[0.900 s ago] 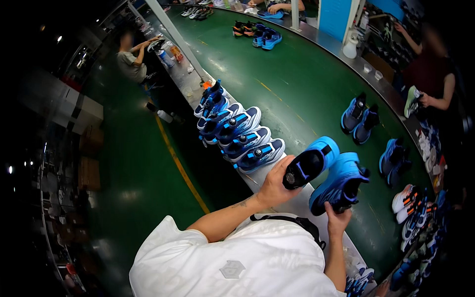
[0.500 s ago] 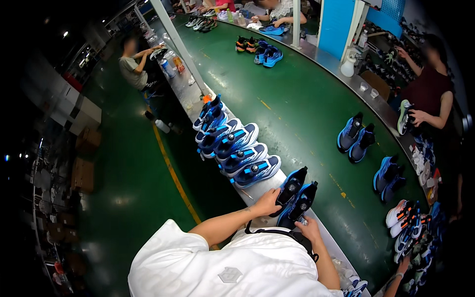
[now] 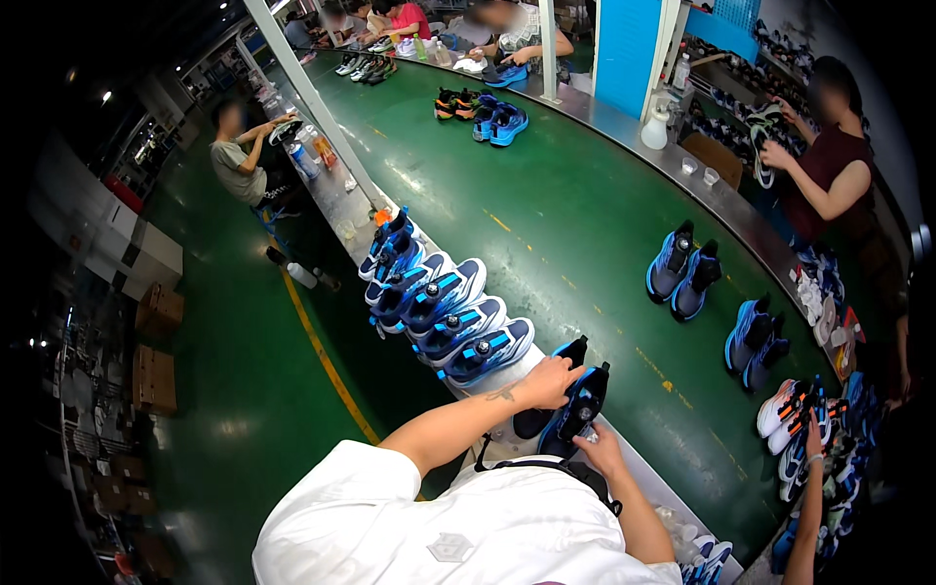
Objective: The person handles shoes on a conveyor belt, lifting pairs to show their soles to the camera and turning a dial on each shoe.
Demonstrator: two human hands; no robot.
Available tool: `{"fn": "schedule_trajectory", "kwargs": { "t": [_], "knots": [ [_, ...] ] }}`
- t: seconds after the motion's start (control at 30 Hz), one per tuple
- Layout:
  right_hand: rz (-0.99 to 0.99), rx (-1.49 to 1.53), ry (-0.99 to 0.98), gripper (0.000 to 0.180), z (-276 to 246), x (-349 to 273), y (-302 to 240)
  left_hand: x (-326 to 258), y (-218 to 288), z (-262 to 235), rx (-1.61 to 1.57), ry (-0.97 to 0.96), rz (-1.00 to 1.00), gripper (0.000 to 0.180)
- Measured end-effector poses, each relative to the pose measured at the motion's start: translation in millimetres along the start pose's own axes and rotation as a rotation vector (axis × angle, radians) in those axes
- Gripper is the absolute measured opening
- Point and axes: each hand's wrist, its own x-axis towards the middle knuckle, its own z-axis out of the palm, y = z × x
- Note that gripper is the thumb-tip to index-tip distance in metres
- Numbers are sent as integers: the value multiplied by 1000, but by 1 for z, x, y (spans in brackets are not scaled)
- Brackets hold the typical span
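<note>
Two black-and-blue sneakers with dial fasteners stand side by side on the bench edge in front of me. My left hand lies across the top of the left sneaker, its bent fingers reaching to the tongue of the right sneaker. Much of the left sneaker is hidden under that hand. At the heel of the right sneaker is my right hand, fingers closed around a small pale thing that I cannot identify.
A row of blue-and-white sneakers lines the bench to my left, by a metal post. Across the green conveyor belt stand more pairs of shoes. A co-worker's arm reaches in at right; other people sit along both sides.
My left hand has moved from the left sneaker's side up over its top, toward the right sneaker. My right hand stays by the heel. A co-worker's arm reaches further in at lower right.
</note>
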Motion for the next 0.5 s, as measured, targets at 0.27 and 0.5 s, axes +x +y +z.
{"fn": "schedule_trajectory", "kwargs": {
  "t": [0.27,0.5],
  "knots": [
    [22,-31,-140,62,-26,-10,-41,29,13,9,267,-581,-54,61],
    [18,138,-10,41,-16,0,-7,46,14,24,251,-658,-188,43]
  ]
}}
